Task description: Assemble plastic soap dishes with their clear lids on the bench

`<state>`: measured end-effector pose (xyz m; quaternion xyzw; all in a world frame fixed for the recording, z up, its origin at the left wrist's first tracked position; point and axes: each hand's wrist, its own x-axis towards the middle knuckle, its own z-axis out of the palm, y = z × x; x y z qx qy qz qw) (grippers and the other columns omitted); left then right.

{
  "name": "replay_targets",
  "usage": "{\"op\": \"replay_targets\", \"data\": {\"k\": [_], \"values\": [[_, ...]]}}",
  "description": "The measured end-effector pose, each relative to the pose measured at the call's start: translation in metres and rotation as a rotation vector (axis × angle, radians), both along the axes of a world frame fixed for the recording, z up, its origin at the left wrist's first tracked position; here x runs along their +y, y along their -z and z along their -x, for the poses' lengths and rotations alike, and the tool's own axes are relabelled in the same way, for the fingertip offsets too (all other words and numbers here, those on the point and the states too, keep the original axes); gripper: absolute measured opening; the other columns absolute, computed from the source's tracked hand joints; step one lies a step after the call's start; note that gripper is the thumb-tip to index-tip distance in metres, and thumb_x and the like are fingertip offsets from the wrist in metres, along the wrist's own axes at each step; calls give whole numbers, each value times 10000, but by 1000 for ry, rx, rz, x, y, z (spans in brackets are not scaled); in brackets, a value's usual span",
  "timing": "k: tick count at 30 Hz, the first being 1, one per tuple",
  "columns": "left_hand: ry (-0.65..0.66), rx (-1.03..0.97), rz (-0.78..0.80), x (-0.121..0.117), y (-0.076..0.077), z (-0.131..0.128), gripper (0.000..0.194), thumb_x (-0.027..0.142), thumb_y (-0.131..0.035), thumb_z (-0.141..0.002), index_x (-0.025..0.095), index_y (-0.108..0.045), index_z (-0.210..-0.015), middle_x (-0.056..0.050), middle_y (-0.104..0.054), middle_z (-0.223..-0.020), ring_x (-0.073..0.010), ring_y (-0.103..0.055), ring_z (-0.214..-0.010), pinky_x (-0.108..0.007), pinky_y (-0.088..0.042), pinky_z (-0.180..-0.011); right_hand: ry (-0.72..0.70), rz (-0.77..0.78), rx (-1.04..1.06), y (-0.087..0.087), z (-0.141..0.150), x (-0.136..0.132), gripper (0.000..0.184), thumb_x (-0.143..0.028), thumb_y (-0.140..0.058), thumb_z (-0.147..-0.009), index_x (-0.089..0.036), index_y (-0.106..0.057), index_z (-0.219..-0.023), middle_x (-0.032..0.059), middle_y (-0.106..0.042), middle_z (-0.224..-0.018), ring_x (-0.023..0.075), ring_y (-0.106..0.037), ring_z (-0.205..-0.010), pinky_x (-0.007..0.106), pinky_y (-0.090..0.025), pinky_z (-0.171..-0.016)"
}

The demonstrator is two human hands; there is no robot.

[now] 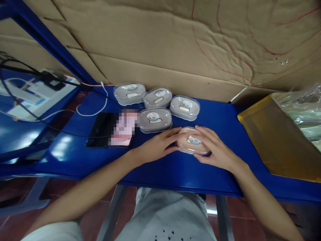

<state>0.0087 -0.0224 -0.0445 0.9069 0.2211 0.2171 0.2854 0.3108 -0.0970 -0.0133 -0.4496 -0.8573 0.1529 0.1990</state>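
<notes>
On the blue table (163,167) in front of me lies an oval plastic container (189,148), peach inside, with a clear cover and a round label on top. My left hand (157,145) grips its left end, fingers at the far edge and thumb nearer to me. Around the right end my right hand (217,147) is closed, with fingers over the top and thumb at the near edge. Just behind and to the left is a grey oval container (156,125) of the same shape, apart from both hands.
More grey containers (185,109) stand along the cardboard wall (155,43). Left of them lie a dark phone (99,130) with a blurred screen beside it, a white cable (92,114) and a power strip (27,108). A taped carton (273,144) with plastic-wrapped contents occupies the right.
</notes>
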Motion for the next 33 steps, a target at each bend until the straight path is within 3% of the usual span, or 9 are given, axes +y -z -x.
{"op": "replay_targets", "data": {"k": [11, 17, 19, 22, 25, 27, 30, 33], "values": [[13, -14, -35, 3, 1, -1, 548, 375, -607, -1114, 328, -451, -1638, -114, -511, -1685, -287, -538, -1539, -525, -473, -1271, -6, 15, 5, 5, 2, 5, 614, -369, -728, -967, -297, -506, -1534, 138, -439, -1699, 364, -398, -1597, 619, -411, -1268], [-22, -34, -267, 0, -8, 1, 515, 326, -601, -1111, 281, -481, -1610, -142, -565, -1622, -292, -585, -1486, -490, -532, -1219, 4, 11, -32, 6, -1, 6, 611, -428, -720, -992, -313, -480, -1542, 143, -435, -1713, 362, -403, -1597, 624, -416, -1246], [-84, -60, -370, 2, -17, 5, 467, 289, -609, -1101, 291, -533, -1561, -128, -613, -1569, -288, -623, -1436, -486, -541, -1199, 32, 12, -42, 4, -7, 7, 605, -422, -720, -988, -318, -481, -1533, 140, -448, -1706, 358, -410, -1595, 615, -411, -1241], [-285, -69, -482, 13, -31, 15, 406, 271, -635, -1071, 291, -604, -1475, -122, -670, -1479, -311, -662, -1354, -520, -529, -1169, 106, -34, -65, 3, -23, 10, 599, -390, -717, -966, -320, -490, -1516, 145, -493, -1676, 378, -441, -1571, 632, -395, -1221], [-516, -20, -457, 27, -35, 24, 408, 351, -641, -1052, 266, -623, -1450, -150, -641, -1494, -373, -614, -1386, -587, -478, -1177, 223, -116, -104, 4, -42, 14, 589, -364, -686, -955, -294, -502, -1510, 173, -511, -1662, 418, -449, -1555, 667, -372, -1196], [-605, 58, -404, 33, -31, 27, 452, 419, -641, -1041, 233, -613, -1452, -182, -574, -1567, -417, -545, -1452, -639, -422, -1206, 294, -166, -137, 6, -50, 16, 553, -338, -623, -983, -266, -504, -1518, 193, -501, -1667, 427, -434, -1563, 677, -348, -1199], [-615, 163, -313, 38, -22, 28, 531, 493, -662, -1012, 164, -588, -1423, -248, -471, -1642, -465, -456, -1524, -688, -386, -1214, 393, -235, -178, 11, -54, 19, 498, -284, -517, -1029, -250, -515, -1526, 192, -474, -1684, 408, -421, -1571, 664, -327, -1212], [-535, 184, -213, 36, -19, 27, 587, 521, -692, -985, 152, -560, -1422, -253, -447, -1653, -454, -448, -1537, -666, -400, -1223, 483, -292, -200, 18, -50, 24, 503, -264, -463, -1053, -258, -515, -1554, 189, -450, -1698, 399, -438, -1552, 648, -348, -1202]]}}
